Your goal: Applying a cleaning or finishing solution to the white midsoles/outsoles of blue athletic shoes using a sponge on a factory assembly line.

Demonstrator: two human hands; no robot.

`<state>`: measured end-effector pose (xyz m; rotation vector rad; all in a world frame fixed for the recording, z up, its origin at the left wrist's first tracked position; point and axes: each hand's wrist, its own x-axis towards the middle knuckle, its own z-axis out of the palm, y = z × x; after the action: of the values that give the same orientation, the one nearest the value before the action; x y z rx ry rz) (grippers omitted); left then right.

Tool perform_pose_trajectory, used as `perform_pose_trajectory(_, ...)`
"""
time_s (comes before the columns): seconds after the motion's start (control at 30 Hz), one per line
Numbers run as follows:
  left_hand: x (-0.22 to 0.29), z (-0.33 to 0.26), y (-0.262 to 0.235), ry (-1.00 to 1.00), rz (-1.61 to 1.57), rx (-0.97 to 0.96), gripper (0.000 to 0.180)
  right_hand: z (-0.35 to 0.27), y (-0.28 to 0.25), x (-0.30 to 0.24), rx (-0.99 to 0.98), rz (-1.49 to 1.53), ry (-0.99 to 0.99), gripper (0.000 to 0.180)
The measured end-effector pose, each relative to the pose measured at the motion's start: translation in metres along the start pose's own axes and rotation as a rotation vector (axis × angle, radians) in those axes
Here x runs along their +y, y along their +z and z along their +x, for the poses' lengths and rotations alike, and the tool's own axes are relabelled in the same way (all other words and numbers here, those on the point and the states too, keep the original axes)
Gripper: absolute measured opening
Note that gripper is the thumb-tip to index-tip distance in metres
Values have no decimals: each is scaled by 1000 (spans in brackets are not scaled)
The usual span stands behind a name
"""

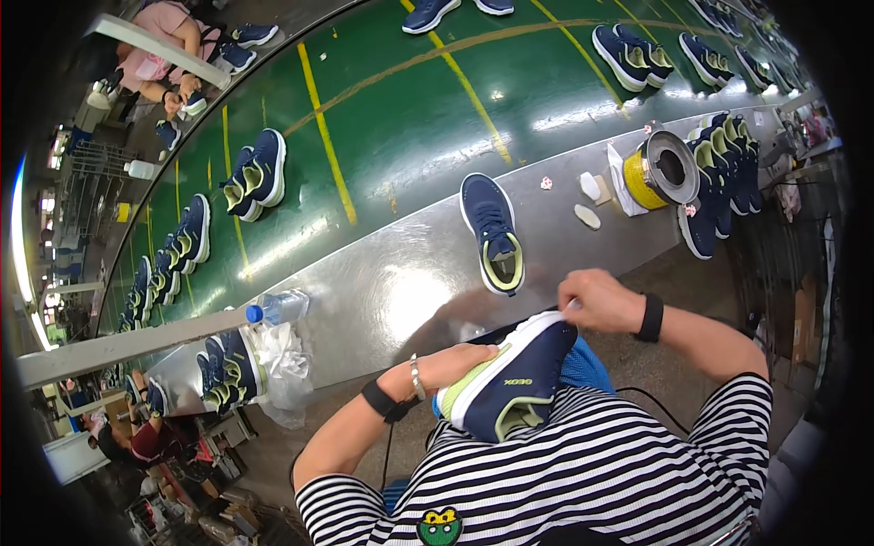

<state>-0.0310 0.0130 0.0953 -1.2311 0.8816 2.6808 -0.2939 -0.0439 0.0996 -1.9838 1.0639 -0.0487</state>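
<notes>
A navy sneaker (pixel 510 382) with a white sole and lime lining is tilted on its side close to my chest. My left hand (pixel 455 366) is closed on it along the sole near the heel. At the toe end, my right hand (pixel 601 300) has its fingers pinched together against the edge of the white sole. Whatever lies between those fingertips is too small to make out. A second navy sneaker (pixel 492 232) stands upright on the metal bench just beyond my hands, its toe pointing away from me.
Along the metal bench (pixel 364 337) runs a green conveyor (pixel 382 136) carrying several navy sneakers. A round metal container (pixel 669 171) with a yellow side stands right, near white pads (pixel 587 217) and grouped shoes (pixel 719 173). Left are a capped bottle (pixel 280 308), crumpled plastic (pixel 284 355) and a pale bar (pixel 137 348).
</notes>
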Motion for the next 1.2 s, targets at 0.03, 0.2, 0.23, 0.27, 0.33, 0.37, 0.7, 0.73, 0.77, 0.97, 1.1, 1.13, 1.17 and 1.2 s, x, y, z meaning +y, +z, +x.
perform_pose_trajectory(0.03, 3, -6, -2, 39, -25, 8, 44, 0, -6, 9, 23, -105, 68, 7)
perform_pose_trajectory(0.2, -5, -19, -8, 163, -52, 39, 55, 0, -23, -24, 470, 263, 102, 6)
perform_pose_trajectory(0.23, -9, -20, -9, 209, -76, 6, 61, 1, -20, -35, 551, 359, 33, 7)
perform_pose_trajectory(0.27, -6, -22, -7, 207, -62, -2, 61, 1, -13, -38, 486, 314, 41, 9)
perform_pose_trajectory(0.33, 3, -26, -2, 243, 4, 19, 55, 11, 18, -43, 520, 259, -89, 6)
perform_pose_trajectory(0.37, -2, -23, -5, 183, -31, 46, 53, 15, 27, -53, 466, 303, -216, 6)
perform_pose_trajectory(0.7, -67, 13, -65, 700, -831, 421, 47, 68, 39, 86, 795, 377, 158, 13)
perform_pose_trajectory(0.73, -68, 34, -76, 705, -901, 385, 47, 73, 49, 100, 770, 150, 181, 15)
perform_pose_trajectory(0.77, -70, 57, -86, 720, -920, 401, 46, 75, 55, 106, 776, 145, 178, 15)
perform_pose_trajectory(0.97, -85, 131, -109, 815, -704, 875, 45, 52, 47, 39, 797, -22, 16, 25)
perform_pose_trajectory(1.1, -76, 113, -112, 677, -560, 769, 51, 45, 62, -11, 272, -150, -175, 54)
perform_pose_trajectory(1.13, -77, 110, -119, 671, -500, 704, 52, 50, 69, -20, 234, -356, -245, 62)
perform_pose_trajectory(1.17, -62, 103, -110, 669, -458, 732, 56, 58, 79, -16, 162, -490, -249, 71)
perform_pose_trajectory(1.2, -62, 107, -115, 646, -389, 723, 57, 65, 85, -13, 178, -613, -272, 61)
